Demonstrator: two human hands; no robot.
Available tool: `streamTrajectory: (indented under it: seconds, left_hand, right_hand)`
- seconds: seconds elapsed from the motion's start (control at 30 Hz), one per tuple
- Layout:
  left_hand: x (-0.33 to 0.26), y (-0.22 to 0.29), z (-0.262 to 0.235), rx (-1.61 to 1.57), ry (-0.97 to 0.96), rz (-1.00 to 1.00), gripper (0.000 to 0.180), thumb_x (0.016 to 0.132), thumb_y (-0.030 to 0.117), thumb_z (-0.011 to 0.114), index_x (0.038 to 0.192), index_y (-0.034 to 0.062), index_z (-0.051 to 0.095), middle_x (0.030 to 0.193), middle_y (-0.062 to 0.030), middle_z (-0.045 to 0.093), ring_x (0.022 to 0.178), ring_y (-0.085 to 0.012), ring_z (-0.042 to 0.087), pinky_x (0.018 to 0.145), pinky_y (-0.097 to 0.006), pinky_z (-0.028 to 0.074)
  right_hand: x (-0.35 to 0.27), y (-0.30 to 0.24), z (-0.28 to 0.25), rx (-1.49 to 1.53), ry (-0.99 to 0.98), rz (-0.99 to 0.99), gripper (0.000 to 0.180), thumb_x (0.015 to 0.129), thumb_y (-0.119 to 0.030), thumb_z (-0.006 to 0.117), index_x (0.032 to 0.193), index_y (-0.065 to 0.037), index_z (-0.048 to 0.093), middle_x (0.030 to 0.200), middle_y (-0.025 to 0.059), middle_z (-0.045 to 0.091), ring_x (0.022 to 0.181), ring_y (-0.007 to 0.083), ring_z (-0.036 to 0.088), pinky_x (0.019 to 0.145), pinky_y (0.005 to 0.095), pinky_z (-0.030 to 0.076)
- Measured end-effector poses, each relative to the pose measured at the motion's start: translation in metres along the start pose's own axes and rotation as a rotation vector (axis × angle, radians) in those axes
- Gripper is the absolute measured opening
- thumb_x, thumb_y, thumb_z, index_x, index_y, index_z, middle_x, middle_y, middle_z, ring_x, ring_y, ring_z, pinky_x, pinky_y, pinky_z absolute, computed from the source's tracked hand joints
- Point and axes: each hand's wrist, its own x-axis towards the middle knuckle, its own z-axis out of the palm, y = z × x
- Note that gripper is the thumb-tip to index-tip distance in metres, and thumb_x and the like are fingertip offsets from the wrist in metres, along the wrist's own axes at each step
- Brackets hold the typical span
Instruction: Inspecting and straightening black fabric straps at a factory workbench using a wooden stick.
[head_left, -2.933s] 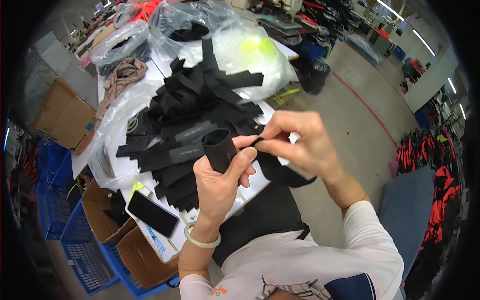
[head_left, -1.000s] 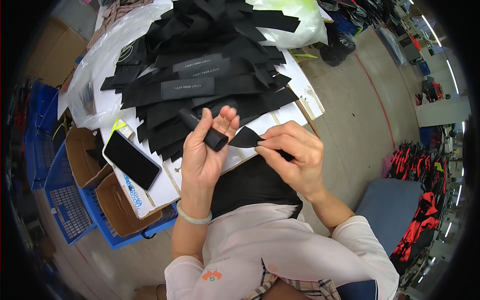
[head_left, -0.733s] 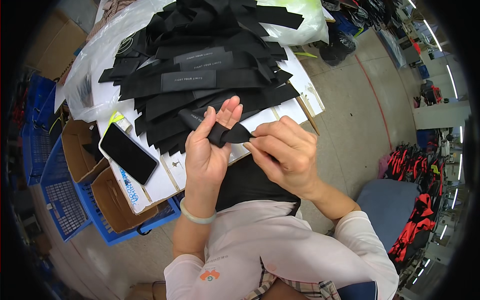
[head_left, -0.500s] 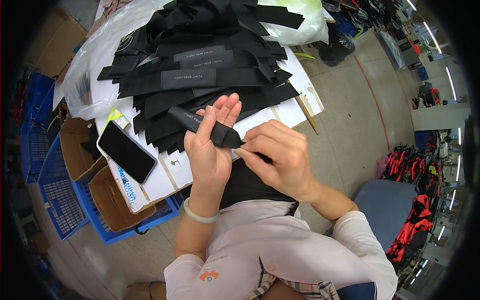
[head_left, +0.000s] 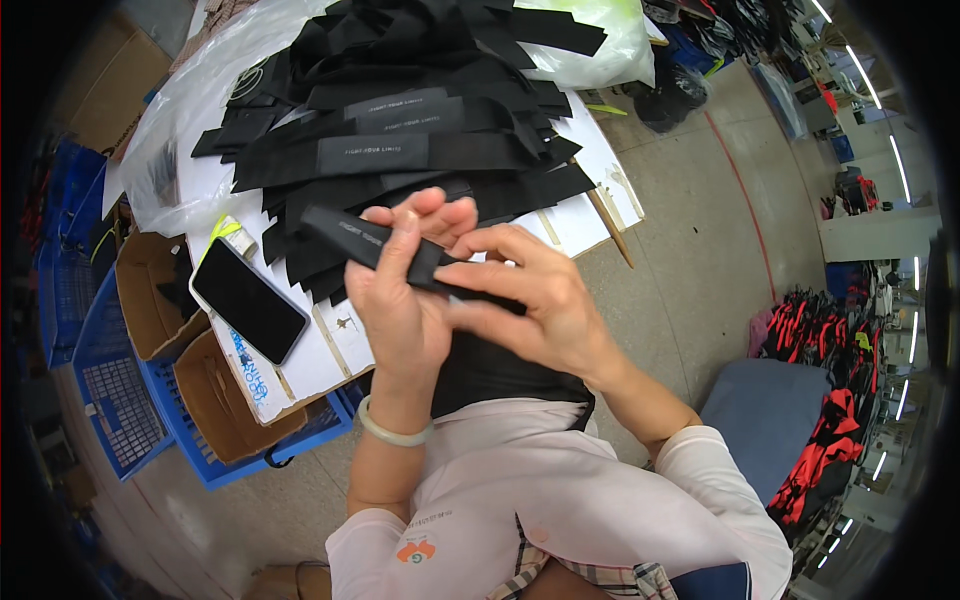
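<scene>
A black fabric strap [head_left: 345, 236] with a printed patch lies slantwise across my left palm. My left hand [head_left: 405, 290] is palm up, its thumb pressed over the strap and its fingers curled behind. At the strap's lower right part, my right hand [head_left: 530, 300] pinches the material between thumb and fingers; its fingertips are slightly blurred. Just beyond both hands, a heap of similar black straps [head_left: 480, 150] covers much of the white table [head_left: 345, 345]. Some straps in the heap carry the same kind of dark grey printed patch.
A smartphone [head_left: 250, 300] rests on the table's left part, beside a small yellow-and-white item [head_left: 232, 235]. Clear plastic bags [head_left: 155, 165] lie around the heap. Cardboard boxes [head_left: 225, 400] in blue crates [head_left: 125, 410] stand at left. A wooden stick [head_left: 610, 228] juts from the table's right edge.
The strap has shifted up and left through my left hand, showing more of its length. My right hand has moved left, closer to the left palm.
</scene>
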Motion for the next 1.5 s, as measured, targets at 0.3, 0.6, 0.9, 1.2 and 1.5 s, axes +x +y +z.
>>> streamTrajectory:
  seconds: [0.3, 0.6, 0.9, 1.2, 1.5]
  left_hand:
    - [0.011, -0.004, -0.005, -0.114, -0.06, -0.151, 0.004, 0.091, 0.006, 0.053, 0.094, 0.0057, 0.05, 0.075, -0.0082, 0.059, 0.053, -0.0124, 0.05, 0.091, -0.039, 0.047]
    - [-0.009, -0.016, 0.012, 0.04, -0.069, -0.157, 0.017, 0.092, 0.012, 0.053, 0.105, 0.0012, 0.048, 0.067, -0.0055, 0.053, 0.058, -0.0134, 0.052, 0.092, -0.04, 0.045]
    - [-0.002, -0.002, 0.009, 0.004, -0.209, -0.136, 0.016, 0.09, 0.015, 0.058, 0.087, -0.0012, 0.057, 0.054, -0.0004, 0.043, 0.045, -0.0084, 0.041, 0.052, -0.029, 0.046]
    - [-0.036, 0.011, 0.026, 0.241, -0.309, -0.02, 0.018, 0.089, 0.011, 0.061, 0.087, -0.0067, 0.061, 0.054, -0.0015, 0.051, 0.046, -0.0048, 0.046, 0.049, -0.022, 0.043]
    - [-0.027, 0.002, 0.015, 0.122, -0.257, -0.072, 0.016, 0.089, 0.01, 0.059, 0.081, -0.0041, 0.06, 0.05, -0.0022, 0.049, 0.046, -0.0065, 0.047, 0.046, -0.024, 0.041]
  right_hand:
    - [0.007, 0.022, 0.03, -0.247, -0.313, 0.143, 0.036, 0.067, -0.005, 0.066, 0.102, -0.003, 0.056, 0.089, 0.0181, 0.055, 0.068, 0.0385, 0.058, 0.054, 0.0448, 0.046]
    - [-0.008, 0.024, 0.009, -0.331, -0.346, 0.051, 0.019, 0.068, -0.006, 0.064, 0.086, -0.003, 0.058, 0.072, 0.0184, 0.057, 0.059, 0.0335, 0.059, 0.047, 0.0424, 0.047]
    - [-0.031, 0.011, 0.01, -0.224, -0.192, 0.029, 0.025, 0.073, -0.013, 0.072, 0.09, 0.001, 0.06, 0.08, 0.0161, 0.058, 0.056, 0.0344, 0.061, 0.048, 0.0393, 0.05]
    - [-0.02, -0.01, 0.023, 0.041, -0.049, -0.081, 0.018, 0.064, -0.001, 0.068, 0.078, -0.004, 0.058, 0.071, 0.0112, 0.059, 0.059, 0.0299, 0.061, 0.05, 0.033, 0.049]
    - [-0.033, 0.007, 0.017, 0.022, -0.193, 0.048, 0.026, 0.062, -0.005, 0.076, 0.081, -0.001, 0.058, 0.077, 0.0105, 0.059, 0.074, 0.0276, 0.059, 0.066, 0.0337, 0.047]
